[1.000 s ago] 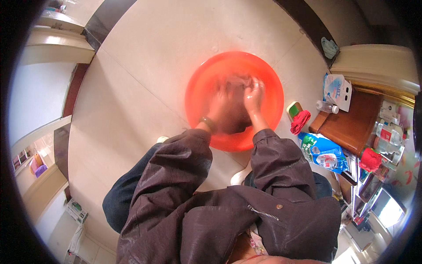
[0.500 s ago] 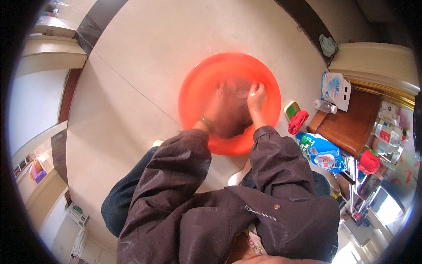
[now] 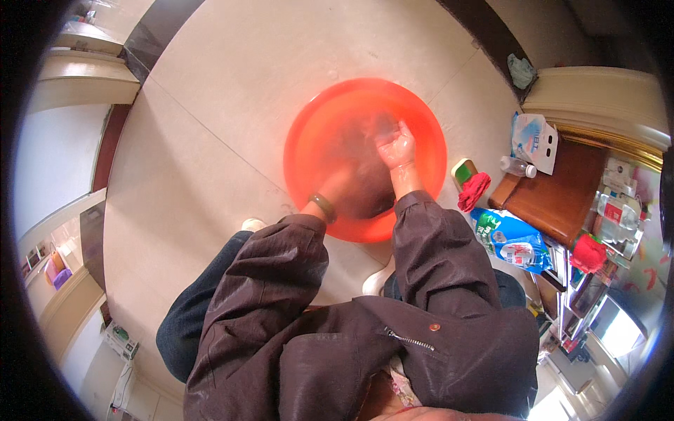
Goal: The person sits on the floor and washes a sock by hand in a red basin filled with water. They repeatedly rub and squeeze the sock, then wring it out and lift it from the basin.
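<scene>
A round orange-red basin rests on the floor in front of me. Inside it lies a wet dark cloth, bunched and partly blurred. My right hand, wet and palm turned up, curls its fingers around a fold of this cloth towards the basin's far right. My left hand reaches in from the left, at the cloth's near left side. Its fingers are smeared by motion and partly lost against the dark fabric. A bracelet circles my left wrist.
Right of the basin lie a scrub brush and a red cloth. Beyond them are a blue packet, a brown wooden stool, a clear bottle and a white-blue bag. My shoes are just below the basin.
My right hand has turned from knuckles up to palm up and shifted slightly left. My left hand has moved lower, nearer me. The dark cloth has shifted between them.
</scene>
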`<state>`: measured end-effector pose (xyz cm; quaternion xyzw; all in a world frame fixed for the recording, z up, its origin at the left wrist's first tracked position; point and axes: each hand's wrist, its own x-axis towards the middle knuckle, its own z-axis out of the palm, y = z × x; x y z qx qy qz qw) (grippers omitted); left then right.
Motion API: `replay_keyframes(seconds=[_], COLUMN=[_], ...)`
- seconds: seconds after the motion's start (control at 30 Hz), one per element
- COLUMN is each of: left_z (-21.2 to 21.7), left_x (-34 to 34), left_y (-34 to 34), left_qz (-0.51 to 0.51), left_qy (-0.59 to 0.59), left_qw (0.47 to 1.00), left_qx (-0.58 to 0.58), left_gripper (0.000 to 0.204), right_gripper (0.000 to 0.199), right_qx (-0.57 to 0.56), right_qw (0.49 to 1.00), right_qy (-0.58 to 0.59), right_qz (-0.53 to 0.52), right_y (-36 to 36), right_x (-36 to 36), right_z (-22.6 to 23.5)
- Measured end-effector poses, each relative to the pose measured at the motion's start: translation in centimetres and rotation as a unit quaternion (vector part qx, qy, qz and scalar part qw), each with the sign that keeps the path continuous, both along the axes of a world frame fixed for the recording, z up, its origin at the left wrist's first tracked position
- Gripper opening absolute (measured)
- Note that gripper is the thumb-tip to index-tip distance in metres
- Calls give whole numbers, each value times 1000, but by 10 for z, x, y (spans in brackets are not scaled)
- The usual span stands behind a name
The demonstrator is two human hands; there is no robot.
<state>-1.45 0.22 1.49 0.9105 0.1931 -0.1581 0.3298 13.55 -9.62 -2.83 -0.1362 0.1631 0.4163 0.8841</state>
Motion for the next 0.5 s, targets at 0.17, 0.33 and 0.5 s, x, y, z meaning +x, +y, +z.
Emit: replay_keyframes(seconds=[0.17,0.33,0.5], left_z=[16,21,25], left_x=[0,1,2], left_y=[2,7,-3], left_qz=[6,45,110], left_qy=[-28,31,-9], left_qw=[997,985,988], left_qx=[-75,-161,-105], left_gripper=[33,35,54], right_gripper=[48,51,56], right_qx=[86,0,-481], right_qw=[996,999,846], right_qy=[-8,-47,-225], right_qz=[-13,-21,45], right_y=[9,11,-13], right_x=[3,4,4], right_z=[58,67,44])
